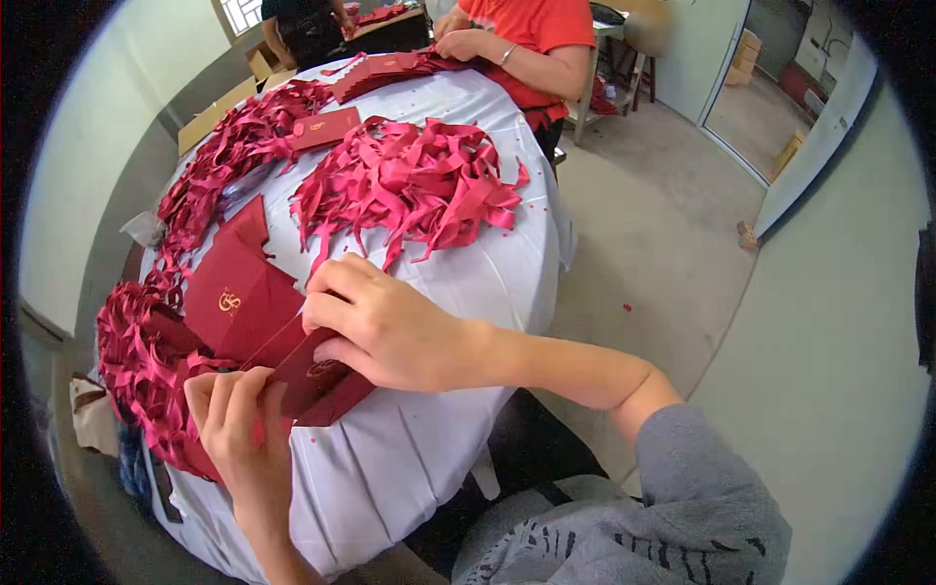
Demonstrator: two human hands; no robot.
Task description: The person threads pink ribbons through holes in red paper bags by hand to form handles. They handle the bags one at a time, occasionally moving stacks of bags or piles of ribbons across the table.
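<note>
Between my two hands is a dark red paper gift bag (304, 382) with a gold mark partly covered by fingers. My right hand (390, 327) grips its upper right part, thumb against the near face and fingers bent over the edge. At the bag's left side, my left hand (234, 429) is closed on it with curled fingers; what lies under the fingertips is hidden. Just beyond lie more dark red bags (234, 302), flat and overlapping, the top one bearing a gold logo. Left of these is a heap of crimson ribbon (146, 361), touching the bags.
A loose pile of pink-red ribbon strips (414, 185) lies mid-table on the white cloth (458, 322). Another red bag (327, 129) rests behind it, near more ribbon (239, 141). A person in a red shirt (541, 58) handles stacked bags across the table.
</note>
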